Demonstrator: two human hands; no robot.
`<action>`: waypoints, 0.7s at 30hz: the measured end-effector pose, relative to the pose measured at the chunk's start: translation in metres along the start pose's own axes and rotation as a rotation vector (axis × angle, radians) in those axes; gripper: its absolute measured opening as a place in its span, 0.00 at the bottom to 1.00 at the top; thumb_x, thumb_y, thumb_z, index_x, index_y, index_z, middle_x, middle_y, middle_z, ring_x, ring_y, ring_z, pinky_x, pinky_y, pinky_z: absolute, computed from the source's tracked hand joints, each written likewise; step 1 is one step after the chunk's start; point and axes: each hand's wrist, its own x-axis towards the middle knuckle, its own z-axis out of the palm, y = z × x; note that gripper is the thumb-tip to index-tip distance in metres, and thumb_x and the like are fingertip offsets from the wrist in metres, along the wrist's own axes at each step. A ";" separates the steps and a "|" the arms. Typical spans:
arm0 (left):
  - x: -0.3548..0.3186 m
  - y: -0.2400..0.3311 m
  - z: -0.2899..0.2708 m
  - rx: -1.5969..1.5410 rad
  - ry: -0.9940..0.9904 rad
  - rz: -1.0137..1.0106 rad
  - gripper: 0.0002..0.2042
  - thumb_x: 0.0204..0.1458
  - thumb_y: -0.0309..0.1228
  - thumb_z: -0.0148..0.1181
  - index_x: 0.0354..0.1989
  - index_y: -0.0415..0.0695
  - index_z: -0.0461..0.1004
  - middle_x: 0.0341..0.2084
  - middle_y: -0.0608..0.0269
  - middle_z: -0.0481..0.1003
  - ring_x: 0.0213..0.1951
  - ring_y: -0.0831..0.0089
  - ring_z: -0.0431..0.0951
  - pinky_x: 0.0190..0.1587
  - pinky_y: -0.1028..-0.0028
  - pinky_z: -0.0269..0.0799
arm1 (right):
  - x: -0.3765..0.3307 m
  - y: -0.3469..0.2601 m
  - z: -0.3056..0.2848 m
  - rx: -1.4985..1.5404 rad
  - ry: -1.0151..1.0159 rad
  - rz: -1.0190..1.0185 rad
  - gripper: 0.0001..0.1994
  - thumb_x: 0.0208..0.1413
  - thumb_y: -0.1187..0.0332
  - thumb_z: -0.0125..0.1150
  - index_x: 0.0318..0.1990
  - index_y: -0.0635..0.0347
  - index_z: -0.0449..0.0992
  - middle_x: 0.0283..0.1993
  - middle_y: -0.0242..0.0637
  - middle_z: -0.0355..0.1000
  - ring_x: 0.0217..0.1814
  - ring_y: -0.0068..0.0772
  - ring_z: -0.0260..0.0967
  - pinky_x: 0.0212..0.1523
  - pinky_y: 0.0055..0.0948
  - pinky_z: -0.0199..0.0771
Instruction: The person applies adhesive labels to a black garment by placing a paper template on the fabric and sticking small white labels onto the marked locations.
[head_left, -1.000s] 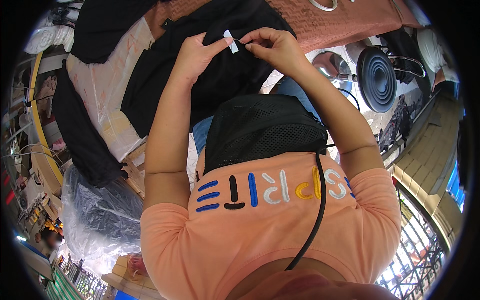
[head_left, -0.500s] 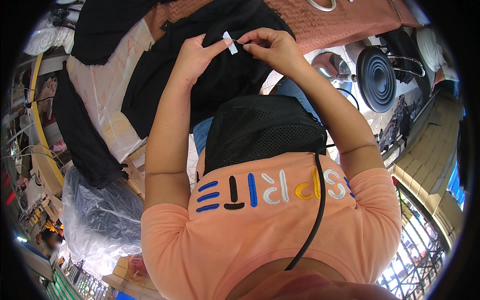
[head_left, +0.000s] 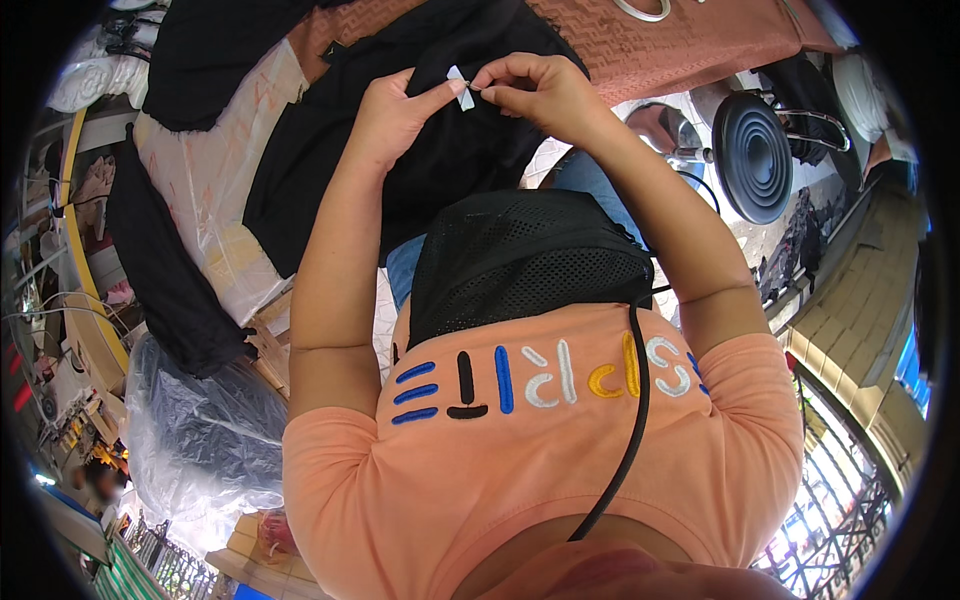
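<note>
mesh bag [head_left: 520, 260] against orange shirt [head_left: 540, 440] | left hand [head_left: 395, 110] pinches black garment [head_left: 440, 150] beside white tag [head_left: 459, 88] | right hand [head_left: 535, 92] grips tag between fingertips | garment spread on tabletop [head_left: 690, 45] beyond

Left hand [head_left: 395, 110] and right hand [head_left: 535, 90] raised together, both pinching small white tag [head_left: 459, 87] on black garment [head_left: 440, 150], garment draped over reddish-brown woven cloth [head_left: 690, 45], black mesh pouch [head_left: 525, 260] at chest, round black fan [head_left: 752, 155] right, clear plastic bag [head_left: 200, 430] lower left
</note>
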 end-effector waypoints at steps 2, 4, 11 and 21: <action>-0.001 0.001 0.000 -0.013 -0.026 -0.010 0.13 0.48 0.36 0.67 0.36 0.39 0.78 0.29 0.71 0.76 0.32 0.85 0.73 0.37 0.82 0.68 | -0.001 -0.005 -0.002 -0.054 -0.018 0.009 0.08 0.51 0.71 0.61 0.38 0.57 0.80 0.29 0.30 0.76 0.30 0.19 0.70 0.34 0.21 0.71; -0.002 0.006 -0.001 -0.031 -0.044 -0.031 0.13 0.48 0.36 0.68 0.36 0.39 0.78 0.29 0.71 0.76 0.32 0.85 0.73 0.37 0.83 0.68 | 0.000 -0.008 -0.006 -0.175 -0.034 -0.014 0.08 0.51 0.72 0.61 0.39 0.58 0.80 0.30 0.30 0.76 0.30 0.19 0.71 0.35 0.21 0.71; -0.007 0.020 0.000 -0.088 -0.049 -0.104 0.13 0.48 0.36 0.68 0.36 0.39 0.79 0.29 0.71 0.77 0.32 0.85 0.73 0.37 0.82 0.68 | -0.005 -0.021 -0.033 -0.694 0.193 -0.141 0.08 0.49 0.67 0.63 0.38 0.55 0.79 0.31 0.34 0.76 0.32 0.27 0.73 0.35 0.26 0.72; 0.006 -0.013 -0.004 0.051 0.033 -0.044 0.13 0.48 0.35 0.67 0.36 0.39 0.78 0.29 0.69 0.77 0.31 0.85 0.74 0.35 0.82 0.69 | -0.010 -0.019 0.017 -0.131 0.022 0.161 0.12 0.49 0.62 0.67 0.36 0.62 0.80 0.28 0.34 0.77 0.24 0.20 0.73 0.28 0.20 0.73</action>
